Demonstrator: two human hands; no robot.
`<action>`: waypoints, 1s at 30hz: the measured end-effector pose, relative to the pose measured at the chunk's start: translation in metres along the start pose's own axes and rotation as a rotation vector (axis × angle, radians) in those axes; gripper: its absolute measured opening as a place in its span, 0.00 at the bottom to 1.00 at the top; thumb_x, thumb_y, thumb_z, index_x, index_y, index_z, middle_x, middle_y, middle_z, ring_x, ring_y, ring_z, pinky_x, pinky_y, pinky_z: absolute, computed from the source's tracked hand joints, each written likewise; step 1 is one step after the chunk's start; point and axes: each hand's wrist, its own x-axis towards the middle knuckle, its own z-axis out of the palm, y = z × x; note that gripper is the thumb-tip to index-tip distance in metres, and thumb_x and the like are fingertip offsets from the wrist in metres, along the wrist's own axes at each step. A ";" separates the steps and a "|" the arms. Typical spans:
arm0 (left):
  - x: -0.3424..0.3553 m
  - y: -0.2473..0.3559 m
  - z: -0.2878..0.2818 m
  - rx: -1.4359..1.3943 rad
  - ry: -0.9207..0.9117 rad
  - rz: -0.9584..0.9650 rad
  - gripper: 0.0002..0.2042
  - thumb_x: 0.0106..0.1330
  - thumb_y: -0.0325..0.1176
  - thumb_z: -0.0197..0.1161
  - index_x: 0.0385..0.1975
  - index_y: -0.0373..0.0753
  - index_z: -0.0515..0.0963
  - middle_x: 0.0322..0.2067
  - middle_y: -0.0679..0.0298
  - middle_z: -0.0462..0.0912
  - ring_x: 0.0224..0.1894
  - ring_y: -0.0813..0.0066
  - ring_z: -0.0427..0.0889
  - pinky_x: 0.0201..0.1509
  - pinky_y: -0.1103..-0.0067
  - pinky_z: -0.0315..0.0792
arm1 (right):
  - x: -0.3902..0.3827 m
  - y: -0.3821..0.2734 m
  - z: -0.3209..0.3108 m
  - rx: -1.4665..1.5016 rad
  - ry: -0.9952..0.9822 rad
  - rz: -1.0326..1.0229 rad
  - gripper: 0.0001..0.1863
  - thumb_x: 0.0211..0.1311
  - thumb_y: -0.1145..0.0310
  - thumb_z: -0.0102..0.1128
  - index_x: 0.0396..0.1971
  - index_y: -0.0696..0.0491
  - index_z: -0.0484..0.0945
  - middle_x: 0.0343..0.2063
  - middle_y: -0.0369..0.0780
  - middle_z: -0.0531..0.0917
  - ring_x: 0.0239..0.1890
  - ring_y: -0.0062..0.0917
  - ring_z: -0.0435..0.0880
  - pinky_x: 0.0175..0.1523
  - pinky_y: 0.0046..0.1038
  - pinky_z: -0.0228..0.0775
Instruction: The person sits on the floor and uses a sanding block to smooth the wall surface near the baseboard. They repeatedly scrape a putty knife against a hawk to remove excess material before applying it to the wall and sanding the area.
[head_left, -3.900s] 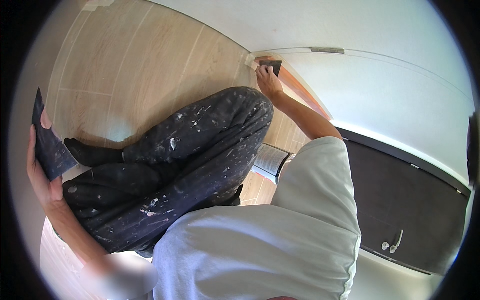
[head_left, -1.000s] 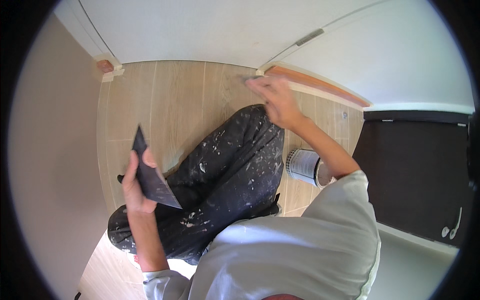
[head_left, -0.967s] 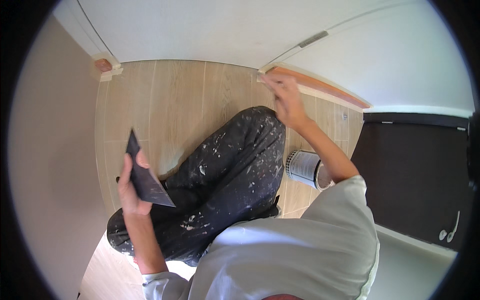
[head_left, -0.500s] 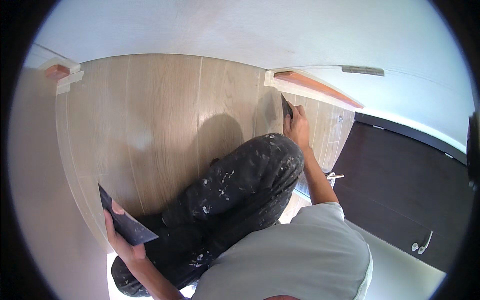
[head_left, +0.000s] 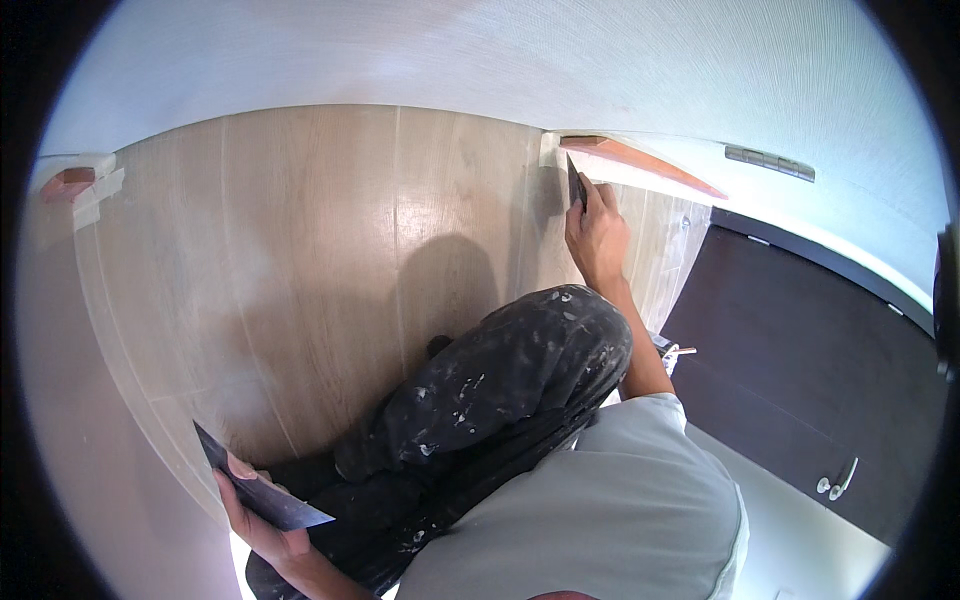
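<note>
My left hand (head_left: 262,525) is closed around a wide, dark flat scraper blade (head_left: 278,502), held low at the left beside my bent leg. My fingers wrap over its near side, and its sharp corner points right. My right hand (head_left: 600,238) pinches a second scraper (head_left: 575,182), seen nearly edge-on. This blade's tip stands close to a pale taped corner (head_left: 550,150), next to the end of a reddish-orange strip (head_left: 640,163). Whether the tip touches the surface there I cannot tell.
A wood-plank floor (head_left: 310,250) spreads before me, bounded by a pale wall (head_left: 400,50). Another reddish block (head_left: 68,185) with tape beside it sits far left. A metal hinge (head_left: 770,162) shows at upper right. A dark door (head_left: 790,340) with a lever handle (head_left: 845,480) stands at right.
My right hand and its scraper have moved slightly up toward the taped corner. The left hand with its blade appears a little lower, and the whole view has shifted somewhat.
</note>
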 end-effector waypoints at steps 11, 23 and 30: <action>0.001 -0.002 0.002 0.032 0.076 0.013 0.14 0.77 0.42 0.54 0.51 0.39 0.76 0.29 0.69 0.84 0.20 0.89 0.80 0.19 0.88 0.77 | 0.018 -0.006 0.008 0.016 0.028 -0.055 0.21 0.57 0.75 0.57 0.52 0.61 0.79 0.38 0.49 0.81 0.28 0.43 0.85 0.32 0.40 0.78; -0.012 -0.005 0.014 0.444 0.179 0.182 0.49 0.54 0.63 0.71 0.67 0.30 0.62 0.44 0.65 0.74 0.29 0.86 0.70 0.28 0.91 0.65 | 0.019 -0.009 0.019 -0.025 0.096 0.007 0.24 0.57 0.77 0.57 0.56 0.66 0.74 0.44 0.54 0.79 0.31 0.47 0.86 0.33 0.40 0.81; -0.013 0.003 0.012 0.488 0.199 0.111 0.63 0.42 0.70 0.75 0.70 0.27 0.57 0.48 0.64 0.73 0.35 0.83 0.72 0.33 0.89 0.66 | 0.017 -0.017 0.008 0.060 0.104 0.141 0.23 0.62 0.77 0.52 0.57 0.66 0.73 0.41 0.54 0.78 0.37 0.49 0.84 0.41 0.43 0.78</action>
